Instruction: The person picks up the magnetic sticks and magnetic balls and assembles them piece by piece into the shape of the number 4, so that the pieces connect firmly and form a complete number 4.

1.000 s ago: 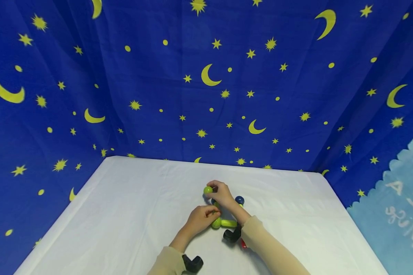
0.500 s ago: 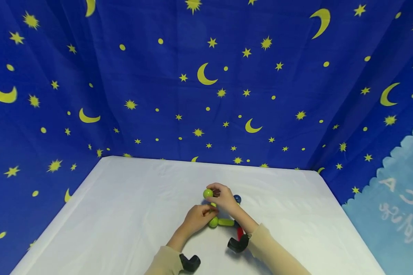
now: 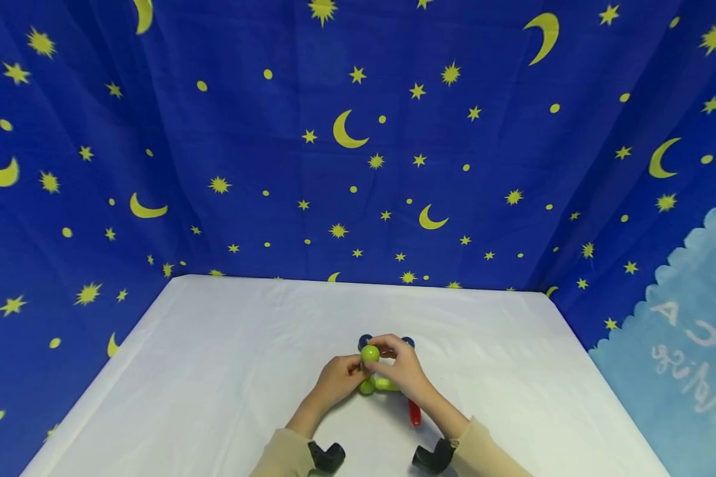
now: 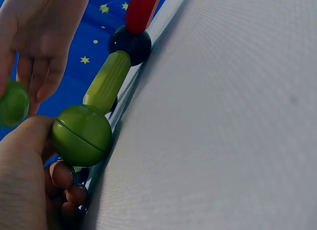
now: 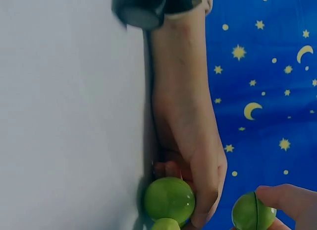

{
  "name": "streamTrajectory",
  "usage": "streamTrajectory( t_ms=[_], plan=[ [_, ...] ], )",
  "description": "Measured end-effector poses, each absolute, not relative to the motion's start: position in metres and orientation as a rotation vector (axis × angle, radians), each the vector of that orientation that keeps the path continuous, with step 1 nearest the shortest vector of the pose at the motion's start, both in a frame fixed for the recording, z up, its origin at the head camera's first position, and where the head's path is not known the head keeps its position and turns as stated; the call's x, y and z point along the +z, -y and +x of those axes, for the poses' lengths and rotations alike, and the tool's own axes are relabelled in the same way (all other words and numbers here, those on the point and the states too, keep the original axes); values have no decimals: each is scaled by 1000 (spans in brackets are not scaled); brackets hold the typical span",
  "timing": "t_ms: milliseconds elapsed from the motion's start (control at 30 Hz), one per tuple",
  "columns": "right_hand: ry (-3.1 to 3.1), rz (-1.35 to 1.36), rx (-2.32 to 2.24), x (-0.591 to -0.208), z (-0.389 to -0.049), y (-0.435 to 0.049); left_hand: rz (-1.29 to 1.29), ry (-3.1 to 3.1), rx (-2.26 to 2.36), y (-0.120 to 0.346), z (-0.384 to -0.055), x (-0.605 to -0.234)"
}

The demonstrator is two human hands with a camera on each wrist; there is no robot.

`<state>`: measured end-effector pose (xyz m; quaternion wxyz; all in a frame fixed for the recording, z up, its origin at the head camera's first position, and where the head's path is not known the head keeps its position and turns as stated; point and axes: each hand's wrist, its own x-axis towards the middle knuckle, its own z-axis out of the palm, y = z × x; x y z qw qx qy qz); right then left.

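Note:
My right hand (image 3: 407, 371) pinches a shiny green ball (image 3: 370, 354) between thumb and fingers, raised above the table. Just to its left, my left hand (image 3: 338, 384) grips a ball-and-stick toy construction behind its lower green ball (image 4: 81, 136). The part inside those left fingers is hidden. From that lower ball a yellow-green stick (image 4: 108, 81) runs to a dark blue ball (image 4: 130, 44), where a red stick (image 4: 143, 11) joins on. In the right wrist view, the held ball and the lower green ball are apart.
Two more dark blue balls, one left (image 3: 364, 342) and one right (image 3: 408, 342), show beyond the hands. White cloth covers the table (image 3: 244, 371). A blue curtain (image 3: 298, 172) with moons and stars surrounds it, with a pale blue panel (image 3: 692, 298) at right.
My right hand has brought the green ball nearer to me and closer to my left hand. The far-left blue ball and the red stick have come into fuller view. The left hand stays nearly still.

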<state>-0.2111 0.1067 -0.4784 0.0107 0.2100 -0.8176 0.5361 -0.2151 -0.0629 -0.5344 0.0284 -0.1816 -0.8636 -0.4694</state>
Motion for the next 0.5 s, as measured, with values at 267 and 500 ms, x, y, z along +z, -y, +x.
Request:
streamTrajectory(
  t_ms=[267, 500],
  plan=[
    [2551, 600, 1710, -482, -189, -117, -560, 2668, -1444, 64, -216, -536],
    [2569, 568, 1667, -488, -169, -126, -561, 2679, -1424, 61, -216, -536]
  ],
)
